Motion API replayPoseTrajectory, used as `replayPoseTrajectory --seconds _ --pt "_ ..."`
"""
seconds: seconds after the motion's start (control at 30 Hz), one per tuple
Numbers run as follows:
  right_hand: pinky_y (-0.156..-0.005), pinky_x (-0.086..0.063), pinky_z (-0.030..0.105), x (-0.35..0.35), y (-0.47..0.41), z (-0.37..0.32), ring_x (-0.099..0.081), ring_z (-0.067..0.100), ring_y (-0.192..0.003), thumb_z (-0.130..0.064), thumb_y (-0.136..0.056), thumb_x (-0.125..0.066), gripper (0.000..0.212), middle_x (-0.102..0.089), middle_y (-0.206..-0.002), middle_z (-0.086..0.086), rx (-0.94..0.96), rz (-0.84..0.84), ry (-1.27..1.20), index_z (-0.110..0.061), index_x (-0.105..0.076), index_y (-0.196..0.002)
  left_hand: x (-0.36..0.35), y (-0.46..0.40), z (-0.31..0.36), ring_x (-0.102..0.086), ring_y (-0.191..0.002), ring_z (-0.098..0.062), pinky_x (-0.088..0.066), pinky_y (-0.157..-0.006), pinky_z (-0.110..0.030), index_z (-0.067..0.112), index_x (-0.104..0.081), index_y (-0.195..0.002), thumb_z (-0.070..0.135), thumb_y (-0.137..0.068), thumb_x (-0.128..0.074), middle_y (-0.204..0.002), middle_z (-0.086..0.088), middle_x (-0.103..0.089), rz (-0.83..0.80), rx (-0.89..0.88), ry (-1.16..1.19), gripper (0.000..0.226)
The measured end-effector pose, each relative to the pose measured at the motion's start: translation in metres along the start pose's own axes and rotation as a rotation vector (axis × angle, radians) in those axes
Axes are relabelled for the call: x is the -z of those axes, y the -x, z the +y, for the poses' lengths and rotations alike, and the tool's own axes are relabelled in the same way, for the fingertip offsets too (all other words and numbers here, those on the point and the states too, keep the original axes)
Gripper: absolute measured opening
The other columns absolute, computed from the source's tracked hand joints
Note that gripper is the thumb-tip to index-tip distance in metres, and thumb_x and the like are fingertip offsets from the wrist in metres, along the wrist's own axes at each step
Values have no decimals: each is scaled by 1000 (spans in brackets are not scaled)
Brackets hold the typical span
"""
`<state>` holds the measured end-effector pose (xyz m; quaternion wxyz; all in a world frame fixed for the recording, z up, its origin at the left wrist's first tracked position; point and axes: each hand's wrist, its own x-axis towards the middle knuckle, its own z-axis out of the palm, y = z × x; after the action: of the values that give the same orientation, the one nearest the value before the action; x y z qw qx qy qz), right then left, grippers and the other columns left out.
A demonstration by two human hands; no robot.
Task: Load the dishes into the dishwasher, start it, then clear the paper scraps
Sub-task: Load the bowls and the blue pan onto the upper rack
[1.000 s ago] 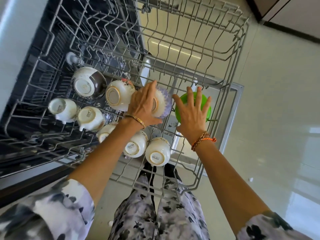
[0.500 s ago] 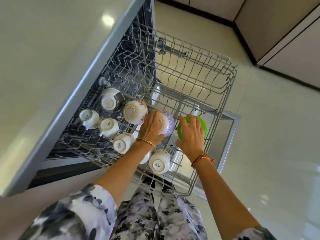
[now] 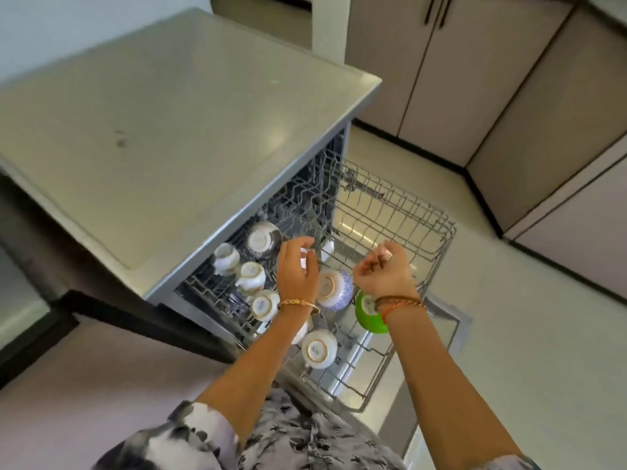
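Observation:
The dishwasher's upper wire rack (image 3: 428,228) is pulled out below me. Upside down in it are a blue-patterned bowl (image 3: 336,288), a green bowl (image 3: 369,318), a steel bowl (image 3: 264,239) and several white cups such as one at the front (image 3: 319,349). My left hand (image 3: 296,269) hovers above the rack beside the patterned bowl, its fingers loosely curled and holding nothing. Just over the green bowl, my right hand (image 3: 383,271) also hangs loosely curled and holds nothing. Neither hand touches a dish.
The grey dishwasher top (image 3: 169,123) spreads out to the left. The open door (image 3: 453,322) lies under the rack. Beige cabinets (image 3: 509,79) line the back and right, with pale floor (image 3: 543,334) between. The rack's far right half holds nothing.
Both hands have let go of the patterned and green bowls and lifted away from them. The camera has risen and pulled back, bringing the dishwasher top and cabinets into view.

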<state>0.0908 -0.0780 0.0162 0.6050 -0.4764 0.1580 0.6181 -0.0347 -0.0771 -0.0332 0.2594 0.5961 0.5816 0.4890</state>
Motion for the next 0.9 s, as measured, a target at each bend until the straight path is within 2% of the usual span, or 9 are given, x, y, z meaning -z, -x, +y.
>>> replayPoseTrajectory --seconds 0.1,0.2,0.27,0.37,0.43,0.57,0.67,0.8,0.9 --pt "-46 -28 16 -36 46 -7 -32 5 -40 -14 -84 -44 31 -35 -41 -10 -26 -177 -46 -21 -33 -56 31 -10 29 -48 -81 15 -41 -68 -3 0 -60 -100 10 -89 -46 -95 -2 -54 115 -108 59 21" --pt "-47 -29 18 -79 99 5 -34 6 -39 -13 -85 -44 31 -35 -46 -9 10 -403 11 -20 -34 -56 77 -18 57 -49 -83 16 -47 -64 -13 4 -58 -100 18 -89 -44 -97 3 -51 241 -223 93 23" --pt "-42 -30 16 -102 135 28 -35 7 -35 -16 -88 -42 31 -38 -46 -8 20 -549 93 -20 -35 -58 117 -16 71 -49 -83 16 -43 -59 -8 8 -57 -99 14 -90 -48 -98 1 -51 340 -261 90 14" --pt "-39 -31 12 -120 177 78 -37 6 -33 -19 -89 -41 28 -43 -46 -8 -40 -673 181 -22 -41 -61 181 2 83 -51 -76 11 -39 -54 -6 24 -52 -95 11 -86 -49 -93 9 -52 480 -199 101 16" --pt "-38 -28 9 -123 206 123 -35 6 -30 -21 -89 -40 27 -42 -42 -8 -88 -691 228 -22 -43 -62 231 26 85 -51 -70 8 -37 -53 -7 30 -51 -92 15 -85 -49 -87 13 -52 550 -137 94 17" --pt "-37 -25 13 -114 259 214 -30 7 -37 -23 -91 -40 23 -39 -48 -7 -47 -746 385 -20 -46 -69 329 80 76 -52 -63 10 -41 -57 -6 21 -53 -94 7 -89 -53 -77 15 -52 681 2 -22 14" --pt "-38 -25 15 -105 292 270 -29 7 -38 -22 -93 -42 25 -38 -52 -5 -13 -817 452 -18 -48 -69 394 123 66 -48 -52 5 -42 -55 -14 14 -55 -98 5 -91 -53 -66 13 -47 783 155 -29 11" --pt "-39 -24 17 -97 324 334 -30 7 -40 -23 -93 -45 28 -39 -51 -6 -29 -919 618 -16 -49 -66 460 169 58 -49 -63 -4 -47 -64 -26 14 -57 -101 11 -90 -56 -77 8 -54 951 303 -92 11" --pt "-39 -25 17 -100 340 381 -31 6 -41 -23 -92 -47 28 -40 -49 -7 -76 -1021 792 -17 -51 -65 497 192 48 -50 -67 -3 -50 -69 -26 14 -56 -106 11 -89 -56 -86 8 -56 1102 373 -75 17"
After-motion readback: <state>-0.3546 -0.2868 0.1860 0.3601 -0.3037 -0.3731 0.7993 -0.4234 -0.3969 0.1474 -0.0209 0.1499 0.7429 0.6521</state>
